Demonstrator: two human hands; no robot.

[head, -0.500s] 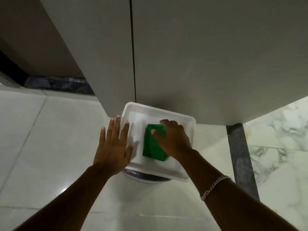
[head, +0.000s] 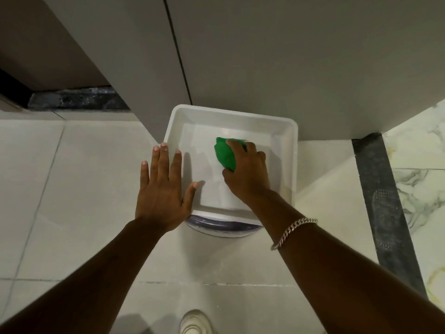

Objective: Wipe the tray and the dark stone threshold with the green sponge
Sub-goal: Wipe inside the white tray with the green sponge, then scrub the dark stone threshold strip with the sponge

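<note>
A white square tray [head: 286,131] rests on a round object on the floor, against the grey wall. My right hand [head: 245,172] presses the green sponge [head: 225,154] onto the tray's floor near its middle; the sponge looks bunched under my fingers. My left hand [head: 163,186] lies flat with fingers spread on the tray's left rim. One dark stone threshold [head: 382,203] runs along the floor at the right. Another dark stone strip [head: 79,98] lies at the upper left by a doorway.
Grey wall panels [head: 265,56] rise right behind the tray. Pale floor tiles [head: 72,189] spread to the left and front; marbled tiles [head: 423,179] lie beyond the right threshold. A round dark-rimmed object [head: 221,227] shows under the tray. A light shoe tip [head: 195,323] is at the bottom.
My right hand has carried the sponge farther from me and a little to the right in the tray, and the sponge is more bunched. My left hand stays on the left rim.
</note>
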